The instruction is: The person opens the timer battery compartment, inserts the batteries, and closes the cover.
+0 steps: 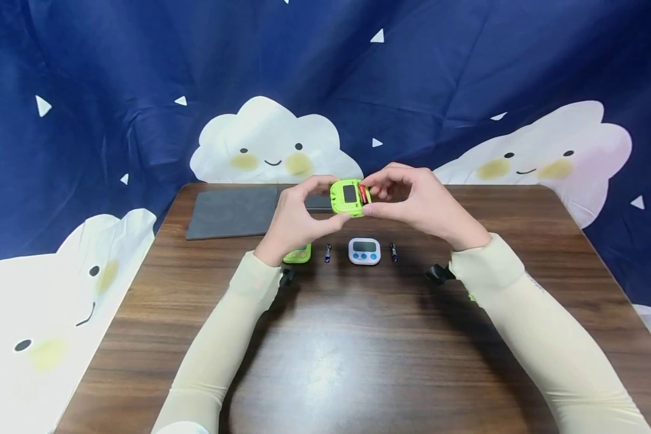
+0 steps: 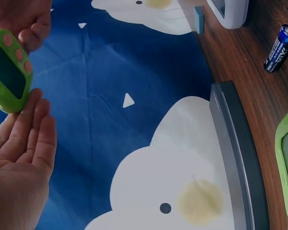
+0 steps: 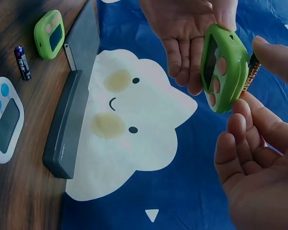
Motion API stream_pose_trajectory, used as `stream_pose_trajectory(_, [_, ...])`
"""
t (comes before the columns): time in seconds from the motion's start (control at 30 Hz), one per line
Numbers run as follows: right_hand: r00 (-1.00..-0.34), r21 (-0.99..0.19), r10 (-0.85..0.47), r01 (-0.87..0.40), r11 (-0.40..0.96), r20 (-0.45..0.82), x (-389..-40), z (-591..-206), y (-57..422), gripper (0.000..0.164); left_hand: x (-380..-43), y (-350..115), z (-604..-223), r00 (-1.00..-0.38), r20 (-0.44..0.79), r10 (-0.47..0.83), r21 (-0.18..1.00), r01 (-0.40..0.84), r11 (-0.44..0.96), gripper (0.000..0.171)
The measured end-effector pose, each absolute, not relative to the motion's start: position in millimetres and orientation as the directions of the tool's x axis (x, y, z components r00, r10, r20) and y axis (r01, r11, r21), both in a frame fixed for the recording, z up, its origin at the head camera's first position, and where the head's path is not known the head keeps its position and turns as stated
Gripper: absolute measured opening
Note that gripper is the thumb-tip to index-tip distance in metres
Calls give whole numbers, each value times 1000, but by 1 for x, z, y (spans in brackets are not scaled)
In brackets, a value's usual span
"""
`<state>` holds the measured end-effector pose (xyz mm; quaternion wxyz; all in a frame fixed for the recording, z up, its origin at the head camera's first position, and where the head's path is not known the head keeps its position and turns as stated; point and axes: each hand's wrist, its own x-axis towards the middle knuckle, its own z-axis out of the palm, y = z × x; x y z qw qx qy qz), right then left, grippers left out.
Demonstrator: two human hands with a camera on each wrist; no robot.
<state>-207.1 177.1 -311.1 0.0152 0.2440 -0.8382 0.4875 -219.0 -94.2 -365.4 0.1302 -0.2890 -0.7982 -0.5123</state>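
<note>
Above the far part of the table, my left hand grips a lime-green digital timer by its edges. Its back, with a dark rectangle, faces the head camera; the screen and pink buttons show in the left wrist view. On the other side, my right hand has its thumb and fingers at the timer's battery end. There it pinches a black-and-orange battery, tilted against the timer's back. In the head view this battery looks red and lies partly behind the fingertips. How far it sits in the compartment cannot be told.
A white timer with blue buttons lies on the wooden table between two dark blue batteries, one left and one right. Another green timer is partly behind my left wrist. A dark grey flat object lies at the back left.
</note>
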Motion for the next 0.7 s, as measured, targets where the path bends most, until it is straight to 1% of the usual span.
stream_pose_trajectory(0.2, [-884, -777, -385, -433, 457, 267, -205, -311, 178, 32, -219, -93, -365, -788, 514, 340, 732, 609, 305, 58])
stream_pose_trajectory(0.53, [-891, -768, -377, -423, 481, 254, -203, -311, 178, 31, -219, -93, -367, -789, 505, 350, 730, 607, 314, 59])
stream_pose_trajectory(0.63, [-892, -786, -365, -421, 453, 267, -201, -306, 181, 31, -219, -93, -367, -797, 494, 349, 738, 596, 316, 58])
stream_pose_trajectory(0.7, [-898, -828, -331, -408, 384, 289, -197, -301, 184, 32, -218, -93, -367, -804, 486, 342, 749, 585, 312, 59])
